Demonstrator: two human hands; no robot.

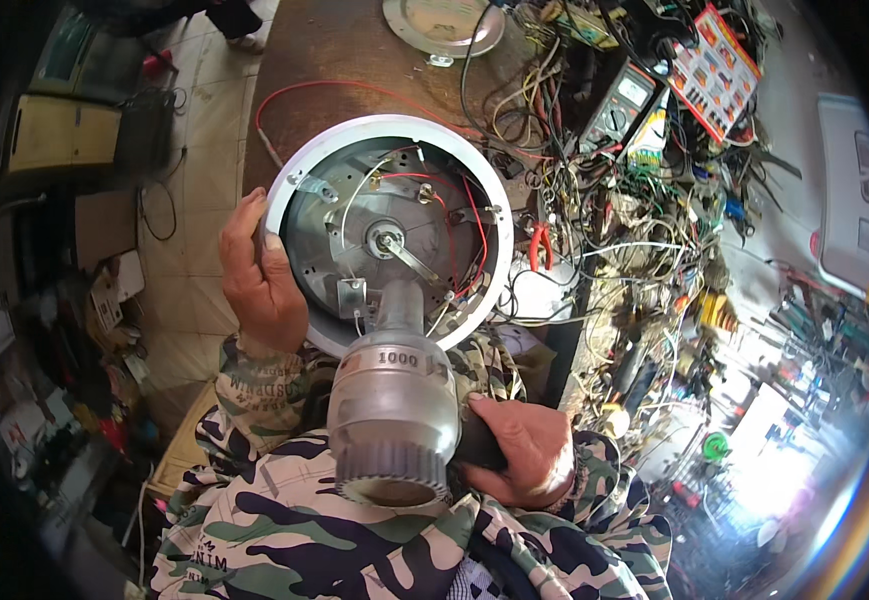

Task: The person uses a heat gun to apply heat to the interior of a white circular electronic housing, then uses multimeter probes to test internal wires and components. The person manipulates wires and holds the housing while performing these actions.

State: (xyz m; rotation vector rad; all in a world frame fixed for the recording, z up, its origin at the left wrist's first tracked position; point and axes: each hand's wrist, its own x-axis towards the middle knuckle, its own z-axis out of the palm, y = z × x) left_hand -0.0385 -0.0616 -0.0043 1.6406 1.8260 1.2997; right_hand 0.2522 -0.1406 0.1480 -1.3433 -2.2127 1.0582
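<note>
My left hand (262, 285) grips the left side of a round appliance housing (502, 240), thumb over its white rim and fingers around the outside. Inside the housing are a grey metal base, red and white wires, a small metal bracket (352, 297) and a metal lever (412, 262) running out from the central hub. A silver hair dryer (394, 395) with a ribbed rear end is held in my right hand (526, 450), closed around its black handle (481, 445). The dryer's nozzle overlaps the near rim and points into the housing.
A brown workbench (324, 60) stretches beyond the housing, with a round metal plate (444, 22) at its far end. Tangled wires, red-handled pliers (540, 247), a multimeter (619, 105) and a printed card (716, 75) crowd the right. Another person's foot (246, 44) shows at upper left.
</note>
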